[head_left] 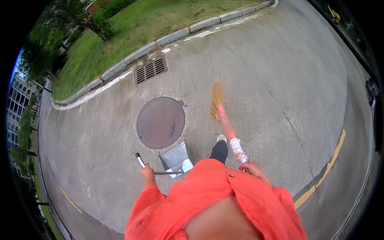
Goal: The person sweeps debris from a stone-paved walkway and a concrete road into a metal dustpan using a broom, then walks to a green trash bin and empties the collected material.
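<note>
Head camera: Bent forearms reach forward from orange sleeves (282, 198). Over concrete (256, 96), a straw broom (226, 122) slants forward and slightly left, bristles farthest out. The right hand (254, 169) wraps its bound handle; the left hand (148, 173) grips a handle of the metal dustpan (175, 157).

Lit brightly, evenly by diffuse daylight; darkened under the trees (44, 44). Crisp around the manhole cover (161, 123); softened and warped toward the rim, as at the multi-storey building (16, 102); blackened at the corners.
</note>
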### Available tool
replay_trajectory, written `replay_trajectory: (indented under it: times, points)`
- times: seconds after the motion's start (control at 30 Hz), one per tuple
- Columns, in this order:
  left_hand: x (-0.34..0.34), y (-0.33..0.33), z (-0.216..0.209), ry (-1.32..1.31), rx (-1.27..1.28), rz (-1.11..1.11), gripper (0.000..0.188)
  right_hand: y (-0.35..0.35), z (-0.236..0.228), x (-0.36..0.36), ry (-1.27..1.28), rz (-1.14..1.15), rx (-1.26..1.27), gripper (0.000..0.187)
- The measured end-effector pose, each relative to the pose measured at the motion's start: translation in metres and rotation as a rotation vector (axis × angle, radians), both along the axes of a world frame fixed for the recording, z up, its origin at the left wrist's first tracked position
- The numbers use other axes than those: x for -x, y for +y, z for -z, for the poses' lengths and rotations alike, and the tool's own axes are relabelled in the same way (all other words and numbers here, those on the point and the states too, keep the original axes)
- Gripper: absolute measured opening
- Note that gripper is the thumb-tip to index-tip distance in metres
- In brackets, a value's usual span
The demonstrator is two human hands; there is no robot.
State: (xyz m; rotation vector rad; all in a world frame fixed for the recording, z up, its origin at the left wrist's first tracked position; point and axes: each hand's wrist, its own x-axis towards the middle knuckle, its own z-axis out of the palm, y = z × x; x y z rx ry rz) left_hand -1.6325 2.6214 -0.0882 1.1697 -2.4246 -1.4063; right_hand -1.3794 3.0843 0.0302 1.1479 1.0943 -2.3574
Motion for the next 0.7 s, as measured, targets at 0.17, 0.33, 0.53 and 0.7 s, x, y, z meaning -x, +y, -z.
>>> replay_trajectory:
  times: [0.17, 0.33, 0.53, 0.7]
  points:
    - [0.104, 0.164, 0.024, -0.121, 0.003, -0.02, 0.033, 0.136, -0.018, 0.132, -0.044, -0.088, -0.061, 0.048]
    - [0.225, 0.28, 0.012, -0.114, 0.021, -0.041, 0.034, 0.272, -0.016, 0.253, 0.037, -0.271, -0.08, 0.053]
    - [0.34, 0.384, 0.031, -0.171, 0.049, -0.155, 0.034, 0.44, 0.025, 0.429, 0.066, -0.436, -0.202, 0.051]
    - [0.42, 0.507, 0.015, -0.165, 0.048, -0.169, 0.029, 0.585, 0.002, 0.603, 0.049, -0.712, -0.213, 0.039]
